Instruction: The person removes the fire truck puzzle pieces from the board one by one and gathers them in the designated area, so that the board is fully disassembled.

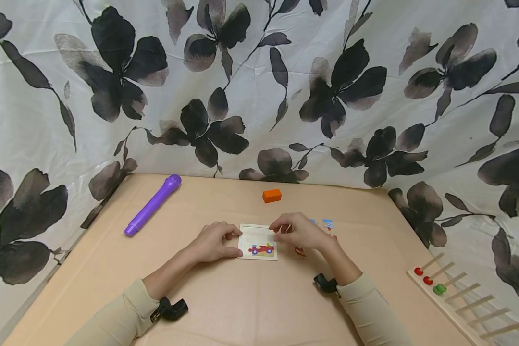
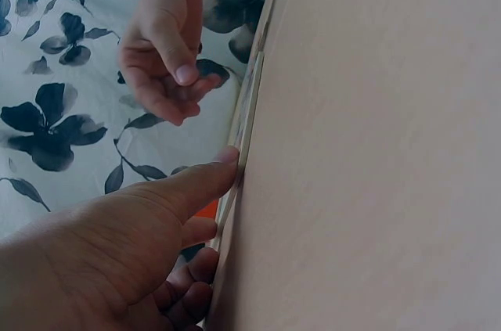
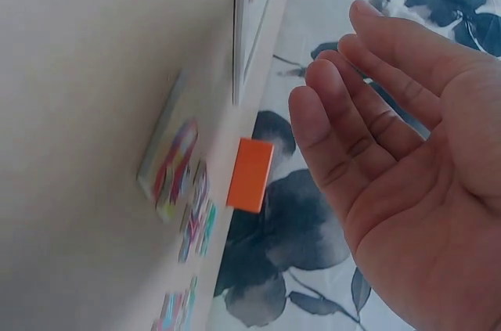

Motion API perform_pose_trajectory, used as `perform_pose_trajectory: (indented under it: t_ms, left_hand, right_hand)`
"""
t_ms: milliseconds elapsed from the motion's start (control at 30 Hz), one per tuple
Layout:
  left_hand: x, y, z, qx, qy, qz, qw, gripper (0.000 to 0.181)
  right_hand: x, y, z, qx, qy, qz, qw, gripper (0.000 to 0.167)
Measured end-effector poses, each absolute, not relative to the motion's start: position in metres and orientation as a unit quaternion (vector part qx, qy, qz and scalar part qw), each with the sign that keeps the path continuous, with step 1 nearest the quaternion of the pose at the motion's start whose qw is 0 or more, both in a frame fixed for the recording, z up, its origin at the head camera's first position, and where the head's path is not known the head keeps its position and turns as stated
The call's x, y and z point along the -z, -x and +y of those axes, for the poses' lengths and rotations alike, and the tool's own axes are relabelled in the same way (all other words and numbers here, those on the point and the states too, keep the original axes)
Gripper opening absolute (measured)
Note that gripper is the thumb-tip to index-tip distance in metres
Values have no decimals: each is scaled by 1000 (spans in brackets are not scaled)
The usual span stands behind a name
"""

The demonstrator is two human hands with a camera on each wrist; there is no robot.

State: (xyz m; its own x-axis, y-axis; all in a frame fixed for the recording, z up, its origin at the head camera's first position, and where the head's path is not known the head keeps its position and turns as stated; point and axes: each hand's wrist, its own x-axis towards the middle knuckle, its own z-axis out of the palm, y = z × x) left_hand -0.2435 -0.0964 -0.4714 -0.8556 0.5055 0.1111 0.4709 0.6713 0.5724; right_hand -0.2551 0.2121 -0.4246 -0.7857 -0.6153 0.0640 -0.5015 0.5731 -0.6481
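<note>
A small white puzzle board (image 1: 258,238) with a raised border lies on the table, a red and blue truck picture (image 1: 261,249) at its lower right. My left hand (image 1: 214,242) holds the board's left edge, thumb toward the front and curled fingers toward the back; the left wrist view shows the thumb (image 2: 207,182) on that edge. Over the board's right edge hovers my right hand (image 1: 300,231), its fingers loosely bent. In the right wrist view nothing sits between these fingers (image 3: 313,112). Small colourful puzzle pieces (image 1: 327,224) lie to its right, partly hidden by it.
An orange block (image 1: 271,195) stands behind the board. A purple toy microphone (image 1: 153,205) lies at the back left. At the right edge is a wooden peg rack (image 1: 454,300) with red and green beads. A floral cloth (image 1: 277,96) hangs behind the table.
</note>
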Motion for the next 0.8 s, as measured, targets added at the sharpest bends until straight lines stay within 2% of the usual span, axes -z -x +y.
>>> perform_pose_trajectory:
  t_ms: [800]
  left_hand:
    - [473,245,-97,-305,-274,912,19,50]
  right_hand:
    - [432,249,174,315,346,875,125,27]
